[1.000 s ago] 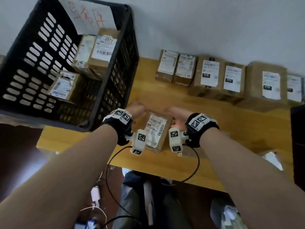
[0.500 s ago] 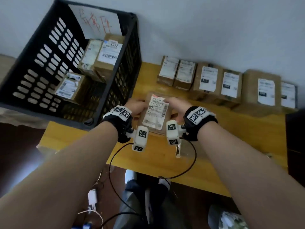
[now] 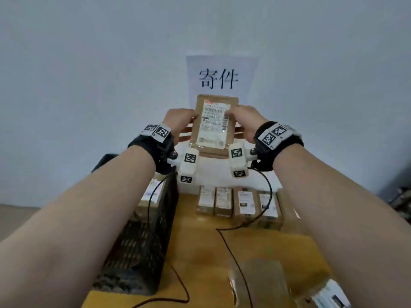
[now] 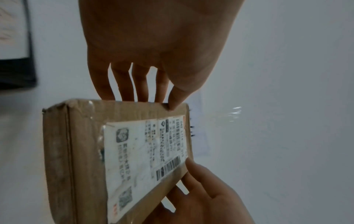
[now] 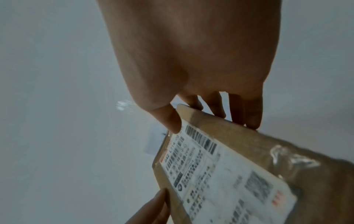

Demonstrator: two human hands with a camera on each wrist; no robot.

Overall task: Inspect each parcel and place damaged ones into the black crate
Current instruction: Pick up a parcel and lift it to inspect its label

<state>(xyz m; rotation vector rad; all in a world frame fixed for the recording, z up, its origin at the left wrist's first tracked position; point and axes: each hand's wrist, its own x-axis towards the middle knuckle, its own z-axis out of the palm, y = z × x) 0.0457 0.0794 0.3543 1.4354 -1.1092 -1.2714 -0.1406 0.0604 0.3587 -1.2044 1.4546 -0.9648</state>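
Both hands (image 3: 213, 123) hold parcel (image 3: 214, 123) upright w/ label facing.

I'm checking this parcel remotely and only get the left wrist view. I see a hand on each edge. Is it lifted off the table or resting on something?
Observer: Lifted. In the head view the parcel is held upright in the air, in front of a paper sign on the wall.
Operator: Where's the crate?
Observer: The black crate stands below the left forearm, on the table.
Operator: More parcels waiting?
Observer: Yes, a row of parcels stands along the wall on the table.
Operator: The right hand's grip?
Observer: The right hand pinches one edge, thumb on the label side, fingers behind.
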